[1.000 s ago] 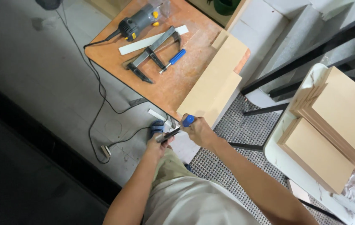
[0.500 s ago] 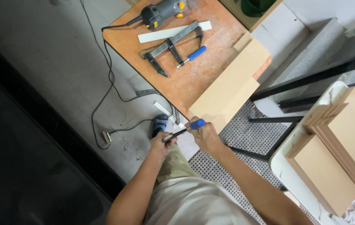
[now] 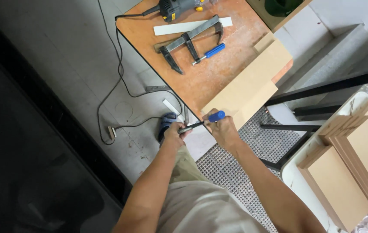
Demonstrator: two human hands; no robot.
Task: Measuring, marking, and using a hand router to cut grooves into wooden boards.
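I stand at the near corner of an orange-brown worktable. My left hand grips the dark metal end of a bar clamp just below the table edge. My right hand is closed around that clamp's blue handle. The clamp sits at the near end of a pale wooden board that lies along the table's right side. A second clamp with a blue handle lies loose on the table further away.
A power tool with a black cord sits at the table's far end beside a white strip. Stacked wooden panels lie at the right. Metal mesh flooring and a black frame are underfoot.
The view has shifted down and right, so the table sits higher in frame. Both hands stay on the clamp at the table corner.
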